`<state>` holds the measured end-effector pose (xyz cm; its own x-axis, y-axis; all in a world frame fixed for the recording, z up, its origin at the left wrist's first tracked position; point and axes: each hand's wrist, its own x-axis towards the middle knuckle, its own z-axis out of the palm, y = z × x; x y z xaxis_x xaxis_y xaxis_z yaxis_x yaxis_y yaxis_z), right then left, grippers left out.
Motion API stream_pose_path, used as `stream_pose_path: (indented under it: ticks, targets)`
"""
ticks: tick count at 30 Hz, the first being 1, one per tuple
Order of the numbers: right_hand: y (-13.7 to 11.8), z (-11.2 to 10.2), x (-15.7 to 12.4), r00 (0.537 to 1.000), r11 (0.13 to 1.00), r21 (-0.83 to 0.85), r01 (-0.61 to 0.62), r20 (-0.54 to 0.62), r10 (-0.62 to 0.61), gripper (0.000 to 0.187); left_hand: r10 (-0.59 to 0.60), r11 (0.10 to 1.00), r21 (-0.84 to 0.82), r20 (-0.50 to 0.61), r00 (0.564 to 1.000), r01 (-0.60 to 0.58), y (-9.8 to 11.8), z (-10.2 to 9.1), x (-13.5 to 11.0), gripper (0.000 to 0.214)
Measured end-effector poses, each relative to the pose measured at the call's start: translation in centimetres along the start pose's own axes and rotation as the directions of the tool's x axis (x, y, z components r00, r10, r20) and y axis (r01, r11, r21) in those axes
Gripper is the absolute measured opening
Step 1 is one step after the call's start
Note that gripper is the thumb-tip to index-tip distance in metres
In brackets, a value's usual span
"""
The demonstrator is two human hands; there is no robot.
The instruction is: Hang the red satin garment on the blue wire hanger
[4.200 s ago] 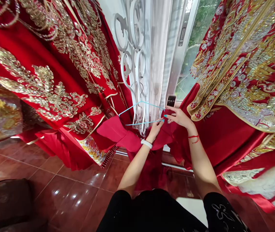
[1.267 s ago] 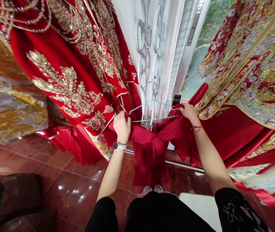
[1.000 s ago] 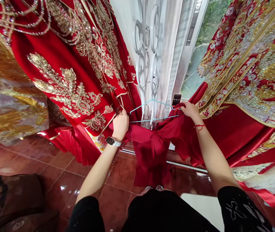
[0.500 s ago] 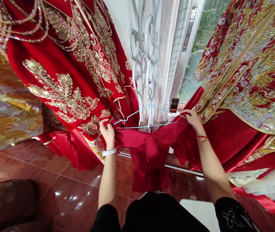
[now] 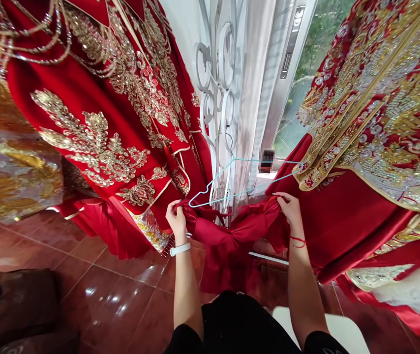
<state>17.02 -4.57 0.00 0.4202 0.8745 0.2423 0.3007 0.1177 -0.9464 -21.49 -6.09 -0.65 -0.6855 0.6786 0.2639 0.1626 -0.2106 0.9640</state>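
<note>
A plain dark red garment (image 5: 228, 236) hangs slack between my two hands below a light blue wire hanger (image 5: 232, 179). My left hand (image 5: 176, 216), with a white wristband, pinches the garment's left end right at the hanger's left tip. My right hand (image 5: 287, 209), with a red string at the wrist, is closed on the garment's right end, a little below the hanger's right arm. The hanger's hook hangs on a white scrolled metal rack (image 5: 213, 98) straight ahead.
Red gowns with gold embroidery hang close on the left (image 5: 95, 128) and right (image 5: 372, 113). Behind the rack are a sheer curtain and a window frame (image 5: 287, 64). The floor is glossy red-brown tile (image 5: 114, 300); a dark bag (image 5: 14, 305) lies at lower left.
Both hands dropped lower with the red cloth. The hanger's right arm, covered by cloth and held half a second ago, now shows bare above my right hand. The hanger tilts down to the left.
</note>
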Motion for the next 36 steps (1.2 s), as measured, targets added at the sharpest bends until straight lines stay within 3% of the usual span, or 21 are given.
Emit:
stream_pose_path:
  ticks: [4,9,15,18,20,22,23,25,27,28,33,36]
  targets:
    - [0.2,0.8,-1.7,0.999,0.997,-0.071,0.040,0.038,-0.037,0.037,0.057,0.991,0.110,0.121,0.991,-0.070,-0.4,-1.2,-0.5,0.016]
    - [-1.4,1.8,-3.0,0.984,0.994,-0.046,0.102,0.151,-0.094,0.036,0.135,0.966,0.188,0.224,0.965,-0.178,-0.4,-2.0,-1.0,0.018]
    - [-4.4,3.1,-4.0,0.983,0.986,-0.096,0.139,0.137,-0.125,0.035,0.126,0.825,0.489,0.329,0.936,-0.283,-0.7,-2.5,-1.9,0.020]
    - [-5.3,3.7,-4.4,0.982,0.982,-0.113,0.153,0.128,-0.138,0.035,0.130,0.775,0.552,0.336,0.933,-0.308,-1.0,-2.7,-2.1,0.025]
    - [-5.5,3.9,-4.5,0.983,0.981,-0.124,0.151,0.120,-0.136,0.034,0.085,0.806,0.527,0.349,0.933,-0.270,-1.2,-3.0,-2.0,0.031]
    - [-5.4,4.0,-4.5,0.984,0.980,-0.132,0.147,0.117,-0.132,0.033,-0.048,0.872,0.462,0.409,0.911,-0.161,-1.5,-3.4,-1.8,0.031]
    - [-5.2,4.1,-4.5,0.982,0.981,-0.125,0.150,0.131,-0.133,0.033,-0.139,0.904,0.420,0.461,0.877,-0.078,-1.6,-3.6,-1.8,0.029]
    - [-5.0,4.3,-4.6,0.971,0.983,-0.086,0.163,0.193,-0.145,0.032,-0.305,0.934,0.336,0.582,0.754,0.119,-1.9,-3.7,-1.8,0.024]
    - [-4.7,4.6,-4.7,0.954,0.985,-0.030,0.170,0.257,-0.156,0.031,-0.367,0.930,0.240,0.665,0.650,0.279,-2.0,-3.4,-2.1,0.025]
    - [-4.6,4.7,-4.7,0.948,0.986,-0.009,0.168,0.277,-0.159,0.031,-0.366,0.925,0.192,0.685,0.630,0.329,-2.0,-3.0,-2.3,0.026]
    - [-4.8,4.8,-5.0,0.937,0.987,0.018,0.160,0.311,-0.158,0.029,-0.333,0.916,0.078,0.692,0.641,0.393,-1.1,-1.3,-3.5,0.027]
    - [-5.3,4.8,-5.4,0.867,0.984,0.028,0.177,0.468,-0.170,0.027,-0.285,0.923,0.021,0.708,0.646,0.384,0.2,-0.9,-4.1,0.023]
